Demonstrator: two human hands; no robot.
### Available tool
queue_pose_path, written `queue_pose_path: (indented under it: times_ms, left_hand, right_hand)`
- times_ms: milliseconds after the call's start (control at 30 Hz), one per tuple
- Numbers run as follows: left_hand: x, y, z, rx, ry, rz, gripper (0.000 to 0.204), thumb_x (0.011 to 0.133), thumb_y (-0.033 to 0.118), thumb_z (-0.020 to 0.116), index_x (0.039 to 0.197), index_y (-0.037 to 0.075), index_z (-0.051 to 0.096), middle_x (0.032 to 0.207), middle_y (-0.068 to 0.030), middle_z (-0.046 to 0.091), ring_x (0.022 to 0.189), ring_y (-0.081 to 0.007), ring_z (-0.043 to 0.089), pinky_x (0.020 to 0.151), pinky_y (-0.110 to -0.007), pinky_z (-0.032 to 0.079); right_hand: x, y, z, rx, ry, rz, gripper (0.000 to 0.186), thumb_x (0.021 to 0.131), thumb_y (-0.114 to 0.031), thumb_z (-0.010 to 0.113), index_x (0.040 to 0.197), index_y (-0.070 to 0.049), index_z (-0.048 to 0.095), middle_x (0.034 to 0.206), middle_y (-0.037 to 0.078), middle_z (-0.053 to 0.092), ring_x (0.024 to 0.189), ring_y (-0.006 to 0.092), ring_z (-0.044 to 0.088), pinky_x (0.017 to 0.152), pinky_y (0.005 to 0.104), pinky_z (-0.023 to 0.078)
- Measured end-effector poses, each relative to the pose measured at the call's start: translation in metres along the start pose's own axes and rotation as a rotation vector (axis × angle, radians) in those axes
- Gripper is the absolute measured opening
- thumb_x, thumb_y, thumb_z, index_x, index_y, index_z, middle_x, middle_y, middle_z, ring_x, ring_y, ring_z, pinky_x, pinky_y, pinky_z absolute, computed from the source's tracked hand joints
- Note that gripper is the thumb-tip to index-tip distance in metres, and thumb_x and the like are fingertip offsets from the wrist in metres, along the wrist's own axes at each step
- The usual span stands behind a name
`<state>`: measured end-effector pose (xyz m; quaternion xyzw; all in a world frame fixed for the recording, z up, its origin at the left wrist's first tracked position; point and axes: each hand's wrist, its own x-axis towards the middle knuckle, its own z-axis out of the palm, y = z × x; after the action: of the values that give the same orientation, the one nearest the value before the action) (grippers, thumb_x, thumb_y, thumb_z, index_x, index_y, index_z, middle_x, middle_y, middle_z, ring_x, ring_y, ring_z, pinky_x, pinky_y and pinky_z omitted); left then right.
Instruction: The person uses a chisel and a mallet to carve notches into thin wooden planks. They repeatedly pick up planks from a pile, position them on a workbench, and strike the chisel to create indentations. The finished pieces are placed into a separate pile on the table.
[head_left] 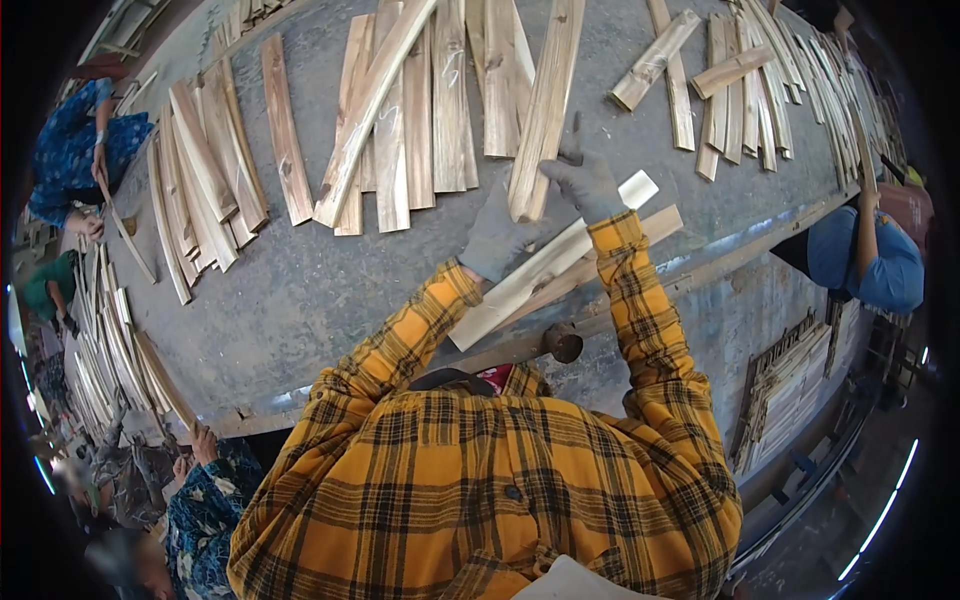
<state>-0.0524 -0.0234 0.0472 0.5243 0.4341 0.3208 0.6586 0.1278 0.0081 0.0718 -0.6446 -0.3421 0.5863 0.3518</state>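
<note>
Both forearms (640, 305) are slanting inward, the gloved right hand (588, 187) pointing one finger (577, 134) ahead beyond the gloved left hand (496, 242).

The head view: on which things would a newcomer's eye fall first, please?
Probably the orange-and-black plaid shirt, filling the lower middle, would catch the eye first. Just above it, the gray-gloved left hand and right hand are at the near end of a wooden board. Farther up and leftward, loose bunches of boards lie across the gray table.
</note>
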Motion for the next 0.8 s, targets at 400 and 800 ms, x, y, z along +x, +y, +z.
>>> queue_pose_path:
  times_ms: [400,800]
  left_hand:
    - [0.070,-0.042,-0.036,0.714,0.436,0.217,0.050,0.085,0.026,0.063,0.129,0.007,0.050,0.105,-0.0168,0.061,0.089,-0.0290,0.064,0.075,-0.040,0.053]
    - [0.144,-0.013,-0.012,1.020,0.271,-0.087,0.099,0.074,0.040,0.075,0.147,-0.002,0.024,0.122,-0.0217,0.048,0.103,-0.0368,0.058,0.083,-0.042,0.052]
  right_hand:
    - [0.002,0.002,-0.116,0.468,-0.134,-0.101,0.044,0.093,-0.008,0.058,0.135,0.000,0.049,0.095,0.002,0.063,0.050,0.0030,0.043,0.046,0.0176,0.037]
    - [0.067,-0.007,-0.124,-1.314,0.736,-0.444,0.050,0.082,-0.039,0.070,0.116,-0.005,0.058,0.107,0.021,0.062,0.097,0.0395,0.060,0.086,0.0432,0.048]
